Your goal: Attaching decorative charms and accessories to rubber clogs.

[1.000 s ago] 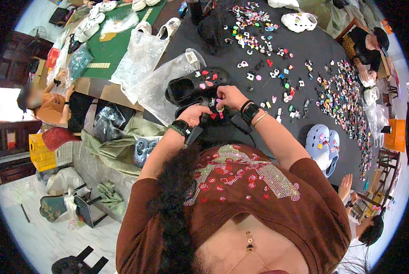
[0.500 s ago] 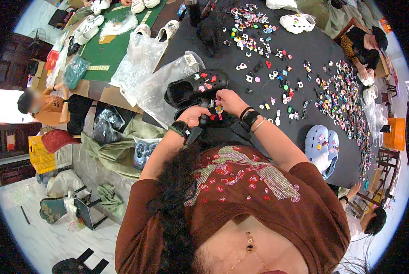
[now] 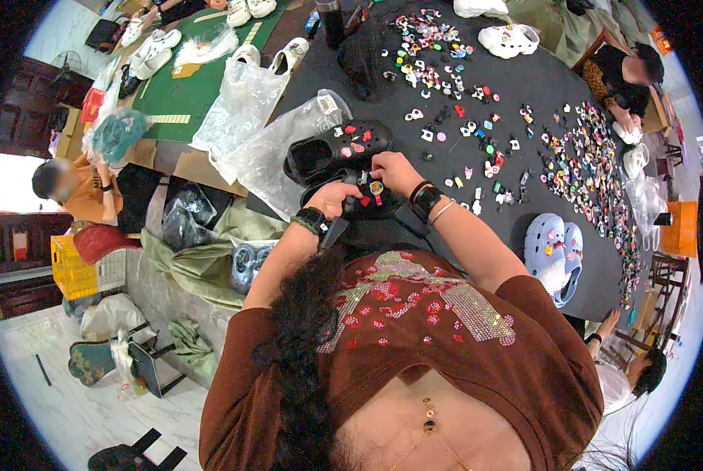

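My left hand (image 3: 334, 198) grips the near black clog (image 3: 383, 206) at its heel side and steadies it on the black table (image 3: 524, 94). My right hand (image 3: 392, 169) rests on top of that clog, fingertips pinching a small colourful charm (image 3: 376, 188) against its upper. A second black clog (image 3: 337, 149) with several charms on it lies just beyond, touching the first.
Many small charms (image 3: 477, 125) lie scattered across the table, thickest at the right (image 3: 595, 173). A pale blue pair of clogs (image 3: 554, 250) sits to my right, white clogs (image 3: 510, 39) far off. Clear plastic bags (image 3: 257, 118) lie left. Other people sit at left (image 3: 77, 192) and far right (image 3: 622, 74).
Both hands stay on the near black clog; my right fingers have shifted slightly on its upper. The view has tilted a little.
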`<state>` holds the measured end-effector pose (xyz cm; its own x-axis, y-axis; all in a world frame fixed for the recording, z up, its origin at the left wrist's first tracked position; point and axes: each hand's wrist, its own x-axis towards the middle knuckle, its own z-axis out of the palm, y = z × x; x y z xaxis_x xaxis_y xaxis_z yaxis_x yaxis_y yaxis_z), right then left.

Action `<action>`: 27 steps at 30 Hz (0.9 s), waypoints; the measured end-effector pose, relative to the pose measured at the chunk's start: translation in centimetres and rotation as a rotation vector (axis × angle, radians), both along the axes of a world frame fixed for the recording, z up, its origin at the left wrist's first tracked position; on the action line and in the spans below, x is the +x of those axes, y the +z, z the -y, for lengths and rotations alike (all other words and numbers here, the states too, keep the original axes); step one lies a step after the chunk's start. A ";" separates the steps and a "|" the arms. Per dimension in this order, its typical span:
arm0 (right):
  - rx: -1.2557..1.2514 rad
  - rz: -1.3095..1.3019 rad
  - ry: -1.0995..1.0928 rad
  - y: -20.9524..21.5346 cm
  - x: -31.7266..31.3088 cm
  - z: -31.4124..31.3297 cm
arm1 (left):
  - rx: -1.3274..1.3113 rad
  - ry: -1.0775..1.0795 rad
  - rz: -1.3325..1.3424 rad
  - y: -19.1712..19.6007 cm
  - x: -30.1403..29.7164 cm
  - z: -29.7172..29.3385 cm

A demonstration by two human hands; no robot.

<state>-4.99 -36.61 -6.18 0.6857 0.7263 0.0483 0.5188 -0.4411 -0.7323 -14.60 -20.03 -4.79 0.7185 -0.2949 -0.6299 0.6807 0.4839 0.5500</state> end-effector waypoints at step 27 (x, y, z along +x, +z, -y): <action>-0.075 -0.159 -0.408 -0.6 2.9 5.8 | 0.126 0.078 0.130 -1.3 -0.7 0.5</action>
